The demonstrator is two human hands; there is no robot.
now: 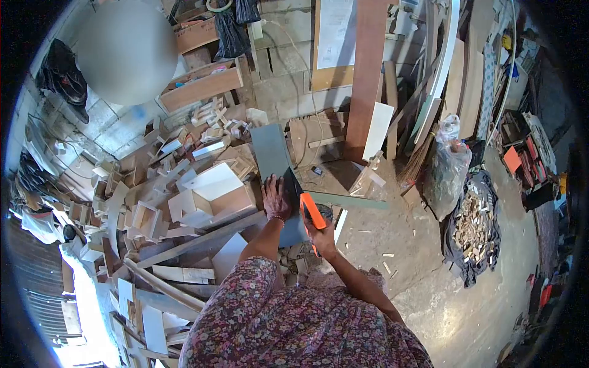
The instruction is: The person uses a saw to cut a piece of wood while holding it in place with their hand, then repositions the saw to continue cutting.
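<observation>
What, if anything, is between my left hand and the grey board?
Nothing visible: your left hand appears to rest directly on the grey board. The orange tool in your right hand is off to one side, not between.

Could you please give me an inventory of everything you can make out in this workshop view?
Flat rectangular board: 1, grey, centre
Hand tool: 1, orange and black, right of the board
Long narrow strip: 1, green, right of the tool
Tall flat plank: 1, reddish-brown, leaning at the back
Short flat panel: 1, white, beside the plank
Paper sheet: 1, white, top centre
Bulging plastic bag: 1, clear, right
Crumpled sheeting: 1, dark, below the bag
Small wood pieces: many, tan, on the sheeting
Wooden offcuts: many, brown and white, heaped left
Other background items: uncounted, too unclear
Floral garment: 1, multicoloured, bottom
Left hand: 1, bare, resting on the board
Right hand: 1, bare, holding the tool
</observation>
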